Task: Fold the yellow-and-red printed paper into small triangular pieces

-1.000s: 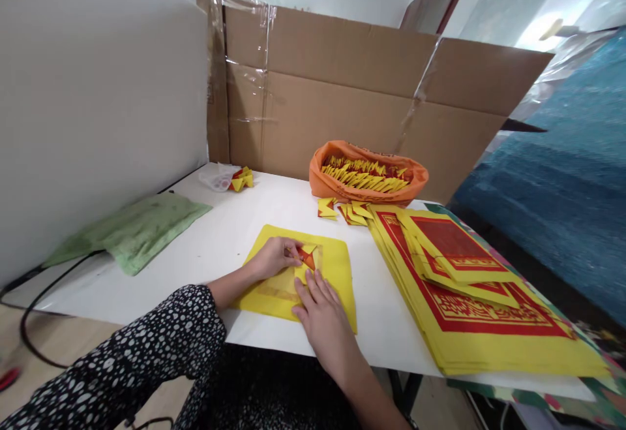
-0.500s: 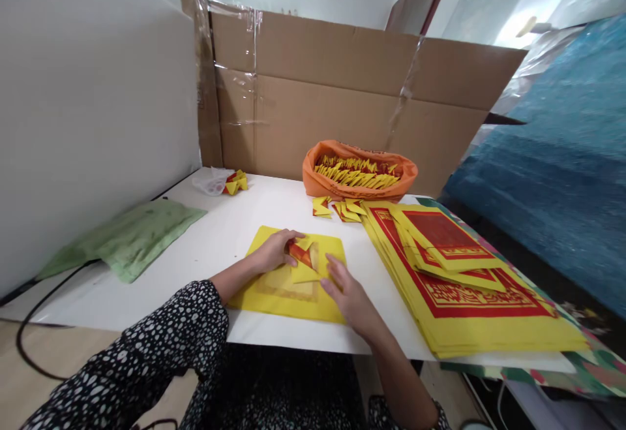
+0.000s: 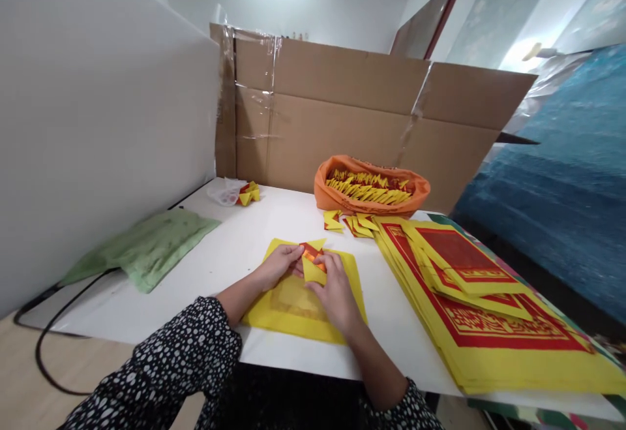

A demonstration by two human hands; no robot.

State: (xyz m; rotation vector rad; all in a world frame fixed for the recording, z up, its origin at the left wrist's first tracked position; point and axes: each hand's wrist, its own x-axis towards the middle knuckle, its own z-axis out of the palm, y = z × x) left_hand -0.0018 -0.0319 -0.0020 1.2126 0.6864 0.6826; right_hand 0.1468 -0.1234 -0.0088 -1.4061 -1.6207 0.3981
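Observation:
A small folded paper (image 3: 313, 267), yellow with a shiny red-orange face, is held between both my hands over a yellow sheet (image 3: 298, 322). My left hand (image 3: 280, 265) pinches its left edge near the top. On its right side, my right hand (image 3: 337, 290) grips it with the thumb low and the fingers above. One yellow corner sticks up at the top. The yellow sheet lies flat on the white table, with a faint square print in its middle, partly covered by my hands.
Behind stands an orange bag (image 3: 325, 195) full of folded yellow-red papers, with several folded pieces (image 3: 360, 225) before it. Printed yellow sheets (image 3: 518, 368) are stacked at right. A green cloth (image 3: 147, 247) and a clear plastic bag (image 3: 225, 192) lie left. A cardboard panel (image 3: 337, 123) stands behind.
The folded paper has come up off the yellow sheet into both hands. My right hand, earlier with fingers apart beside it, now closes on it. The view has tilted slightly upward.

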